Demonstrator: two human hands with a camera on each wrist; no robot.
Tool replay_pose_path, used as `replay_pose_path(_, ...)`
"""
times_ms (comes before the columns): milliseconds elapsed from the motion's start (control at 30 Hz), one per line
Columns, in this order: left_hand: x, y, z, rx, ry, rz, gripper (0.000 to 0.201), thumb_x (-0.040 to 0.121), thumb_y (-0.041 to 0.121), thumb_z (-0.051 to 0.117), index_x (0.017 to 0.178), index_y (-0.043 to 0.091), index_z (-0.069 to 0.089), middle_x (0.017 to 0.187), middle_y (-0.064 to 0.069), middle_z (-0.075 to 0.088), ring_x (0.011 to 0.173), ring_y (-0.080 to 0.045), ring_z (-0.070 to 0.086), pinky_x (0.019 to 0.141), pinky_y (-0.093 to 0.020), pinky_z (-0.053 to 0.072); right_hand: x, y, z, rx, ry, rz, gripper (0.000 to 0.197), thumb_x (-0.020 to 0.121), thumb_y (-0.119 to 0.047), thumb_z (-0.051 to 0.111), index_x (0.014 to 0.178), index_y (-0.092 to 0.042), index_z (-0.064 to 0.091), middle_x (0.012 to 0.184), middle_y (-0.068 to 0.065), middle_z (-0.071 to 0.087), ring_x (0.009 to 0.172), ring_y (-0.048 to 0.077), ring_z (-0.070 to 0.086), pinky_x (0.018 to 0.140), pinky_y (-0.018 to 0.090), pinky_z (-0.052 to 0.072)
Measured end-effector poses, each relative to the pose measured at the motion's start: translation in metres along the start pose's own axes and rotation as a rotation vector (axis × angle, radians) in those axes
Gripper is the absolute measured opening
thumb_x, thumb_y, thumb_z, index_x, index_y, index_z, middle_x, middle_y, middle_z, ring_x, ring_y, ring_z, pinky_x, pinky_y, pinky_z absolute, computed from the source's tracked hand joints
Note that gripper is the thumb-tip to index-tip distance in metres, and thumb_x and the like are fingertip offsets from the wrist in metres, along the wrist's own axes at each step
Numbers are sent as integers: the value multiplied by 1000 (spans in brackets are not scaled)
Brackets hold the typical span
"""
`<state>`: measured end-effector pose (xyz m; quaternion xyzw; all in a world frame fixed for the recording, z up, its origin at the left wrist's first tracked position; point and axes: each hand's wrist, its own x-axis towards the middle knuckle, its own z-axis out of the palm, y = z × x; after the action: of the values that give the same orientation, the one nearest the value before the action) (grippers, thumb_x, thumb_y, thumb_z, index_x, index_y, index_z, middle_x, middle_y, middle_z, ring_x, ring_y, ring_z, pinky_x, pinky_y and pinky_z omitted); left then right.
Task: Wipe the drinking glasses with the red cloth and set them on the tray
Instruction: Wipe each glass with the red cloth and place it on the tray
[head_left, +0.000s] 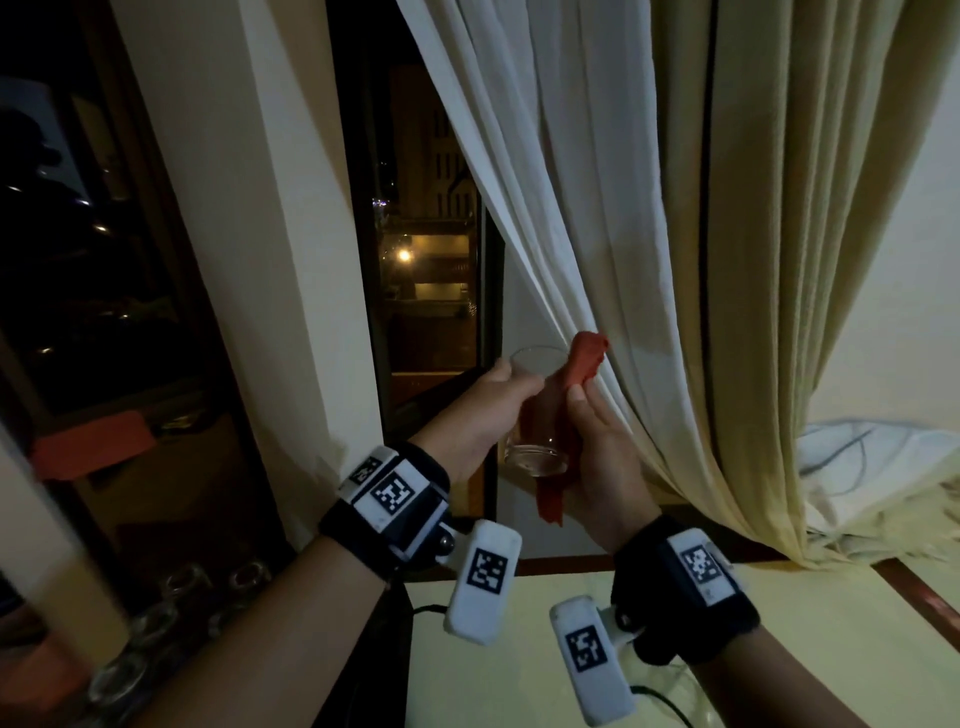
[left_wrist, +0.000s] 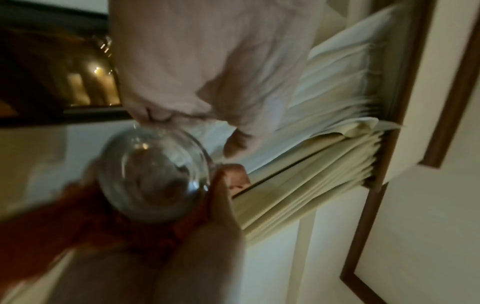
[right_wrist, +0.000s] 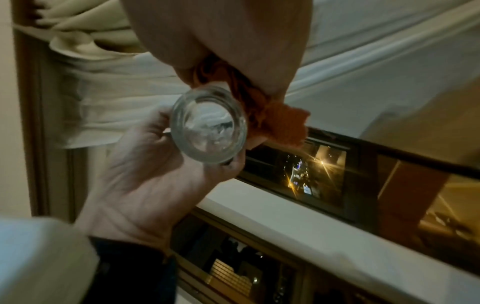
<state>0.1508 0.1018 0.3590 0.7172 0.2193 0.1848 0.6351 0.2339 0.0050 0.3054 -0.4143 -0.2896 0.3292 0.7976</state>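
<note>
Beside the pale curtain, the left hand grips the drinking glass with curled fingers, while the right hand pinches the red cloth against its side (wiping underway, apparently). Best hold the glass firmly, rotating it under steady cloth pressure.

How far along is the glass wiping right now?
Done: no tray is in view, so I cannot tell. In hand: the left hand grips one glass while the right hand presses the red cloth against it. Left: several glasses wait at lower left.
</note>
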Motion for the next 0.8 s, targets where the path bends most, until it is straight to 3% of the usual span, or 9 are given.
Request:
replay_pose_path(100, -2, -3, 7, 14, 48, -20, 94, 70, 62, 73, 148, 27, 35, 136, -6, 60, 119, -23, 61, 103, -44, 50, -1, 3, -1, 61, -30, 60, 43, 106, -35, 42, 145, -20, 51, 138, 16, 63, 129, 35, 58, 113, 61, 39)
replay_pose_path(200, -2, -8, 5, -131, -15, -24, 53, 92, 48, 66, 135, 19, 54, 125, -5, 69, 113, -18, 67, 99, -36, 53, -1, -3, -4, 162, -13, 163, 53, 104, -44, 39, 143, -11, 54, 138, 19, 61, 132, 36, 56, 118, 58, 31)
replay_pose_path(267, -3, -11, 0, -147, -69, -21, 46, 91, 50, 58, 127, 21, 60, 118, 0, 72, 106, -11, 69, 92, -27, 54, -1, -6, -5, 174, -2, 158, 51, 103, -45, 40, 137, -12, 60, 134, 19, 65, 129, 35, 59, 118, 57, 33)
replay_pose_path(367, -4, -9, 0, -133, -37, 3, 42, 100, 43, 56, 134, 18, 57, 114, 2, 70, 95, -4, 69, 78, -19, 54, 0, -4, -5, 89, -4, 69, 36, 105, -34, 42, 134, -22, 61, 132, 16, 66, 126, 35, 60, 113, 60, 38)
replay_pose_path(467, -4, -11, 9, -70, 49, -24, 93, 62, 69, 74, 140, 24, 49, 123, -2, 67, 109, -19, 66, 96, -43, 54, -4, -3, -1, 65, -36, 72, 39, 106, -31, 43, 141, -19, 55, 134, 17, 64, 128, 37, 58, 110, 61, 41)
replay_pose_path(533, -4, -16, 13, -90, 103, 7, 108, 47, 72, 77, 139, 22, 50, 123, -4, 68, 109, -22, 68, 95, -48, 56, -8, -8, 2, 124, -42, 118, 43, 106, -32, 41, 141, -11, 54, 133, 19, 65, 125, 37, 60, 107, 57, 45)
replay_pose_path(667, -2, -22, 8, -218, 74, -15, 81, 75, 59, 77, 136, 10, 55, 119, -12, 70, 103, -26, 71, 74, -33, 58, -11, -13, -3, 202, -94, 246, 56, 105, -44, 37, 143, -7, 54, 138, 23, 60, 113, 35, 63, 88, 47, 52)
replay_pose_path(767, -5, -23, 8, -278, 74, -22, 65, 77, 58, 74, 121, 11, 66, 112, -16, 73, 101, -35, 72, 92, -50, 56, -15, -10, -7, 259, -148, 273, 59, 103, -48, 37, 144, -8, 52, 140, 27, 56, 104, 36, 62, 78, 47, 48)
replay_pose_path(800, -7, -22, 8, -301, 79, -32, 61, 78, 58, 72, 119, 12, 68, 110, -15, 74, 94, -35, 73, 89, -54, 57, -17, -9, -8, 282, -168, 282, 62, 103, -50, 38, 144, -7, 52, 138, 27, 56, 101, 37, 62, 77, 47, 47)
